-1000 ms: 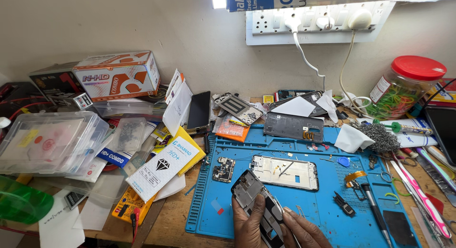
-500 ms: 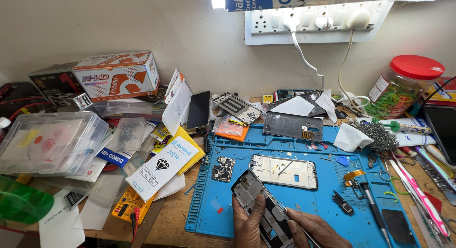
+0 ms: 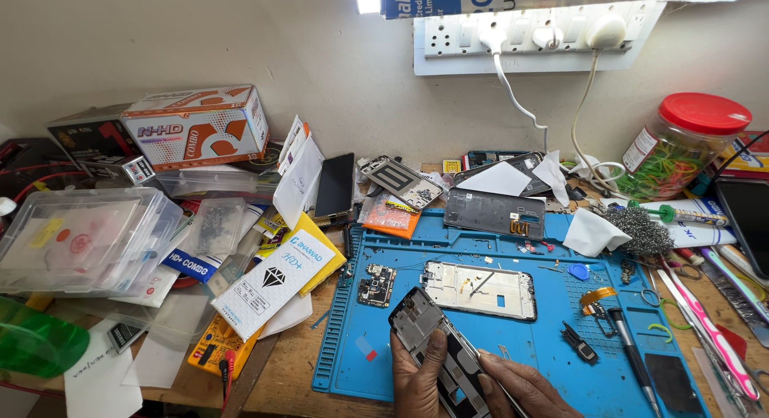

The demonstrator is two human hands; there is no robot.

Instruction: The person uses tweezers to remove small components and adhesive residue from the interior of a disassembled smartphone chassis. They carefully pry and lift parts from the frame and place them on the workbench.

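Observation:
At the bottom edge, my left hand (image 3: 418, 378) grips a bare grey phone frame (image 3: 420, 320) that lies tilted on the blue repair mat (image 3: 553, 354). My right hand (image 3: 521, 386) rests on the frame's lower right side, fingers curled against it; whether it holds a thin tool I cannot tell. Just beyond the frame lies an opened phone body (image 3: 481, 290) with its insides showing. A small circuit board (image 3: 376, 285) sits to the left of that body.
A grey back cover (image 3: 494, 212), a steel wool pad (image 3: 637, 230), white tissue (image 3: 591, 232), a black screwdriver (image 3: 633, 358) and a pink toothbrush (image 3: 709, 330) lie on the right. Clear plastic boxes (image 3: 80, 238), cartons (image 3: 196, 126) and packets crowd the left. A red-lidded jar (image 3: 681, 146) stands at the back.
My hands have come a little further into view from the bottom edge, with the right hand closing in on the phone frame. The frame has barely moved.

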